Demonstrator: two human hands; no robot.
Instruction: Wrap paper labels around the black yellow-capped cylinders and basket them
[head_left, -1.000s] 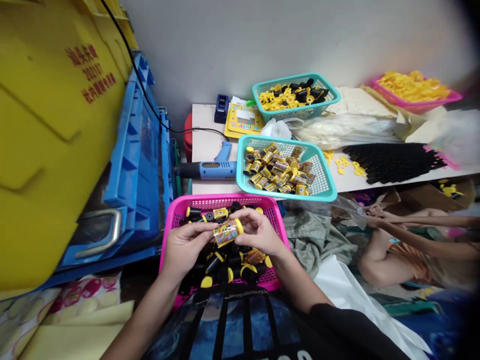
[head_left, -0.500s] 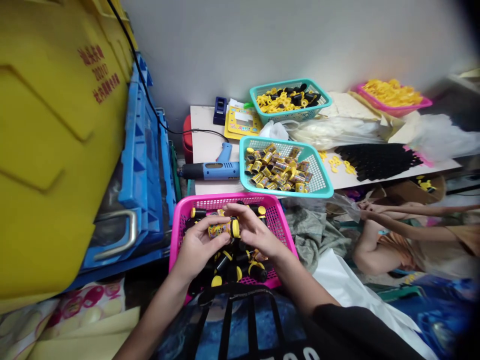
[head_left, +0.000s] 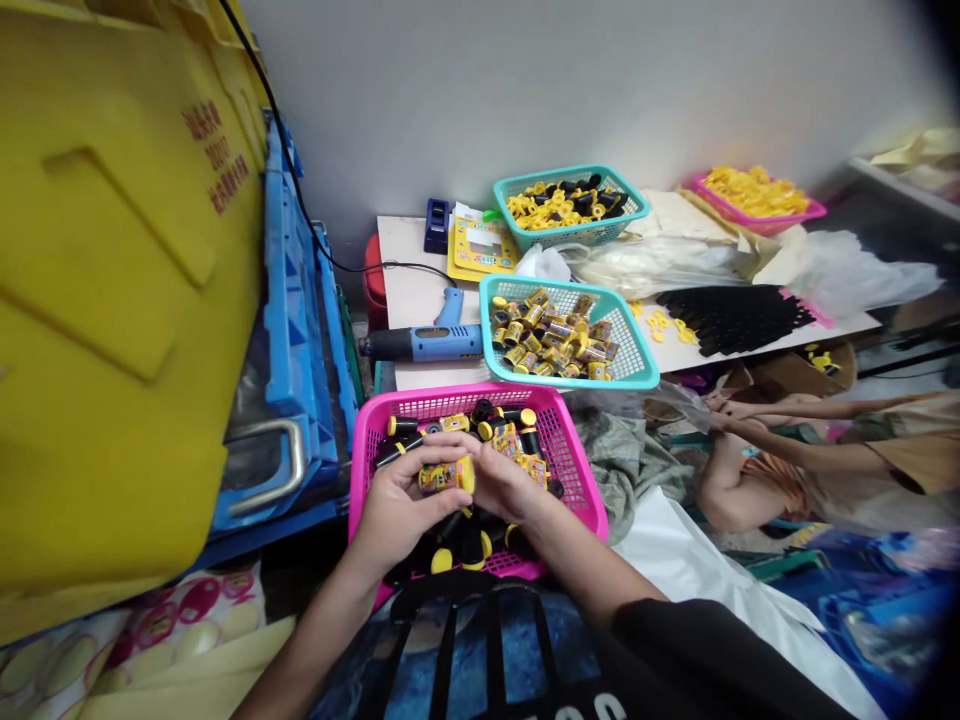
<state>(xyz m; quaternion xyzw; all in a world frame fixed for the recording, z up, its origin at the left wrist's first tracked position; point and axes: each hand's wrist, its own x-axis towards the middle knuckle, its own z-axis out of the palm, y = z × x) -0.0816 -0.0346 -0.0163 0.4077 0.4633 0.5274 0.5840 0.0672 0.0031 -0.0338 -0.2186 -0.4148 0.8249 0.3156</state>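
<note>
My left hand (head_left: 401, 500) is closed round a small yellow tube (head_left: 442, 476) with a printed, colourful label, lying roughly level between thumb and fingers. My right hand (head_left: 506, 482) is cupped against the tube's right end, its fingers reaching behind it beside my left fingertips; part of this contact is hidden. Both hands are above a pink basket (head_left: 589, 497) of black tubes with yellow caps and some labelled pieces. Just beyond it stands a turquoise basket (head_left: 637, 345) full of small labelled yellow tubes.
A blue heat gun (head_left: 427, 343) lies on the white table (head_left: 412, 375), its black cable running up left. Behind are another turquoise basket (head_left: 570, 235) and a pink basket of yellow parts (head_left: 757, 195). Yellow and blue crates (head_left: 300, 370) stand left. A co-worker's arms (head_left: 795, 420) are at right.
My right hand has closed in on the tube's end, its fingers now lower and nearer my left hand. The tube has come slightly lower, and its black end band no longer shows.
</note>
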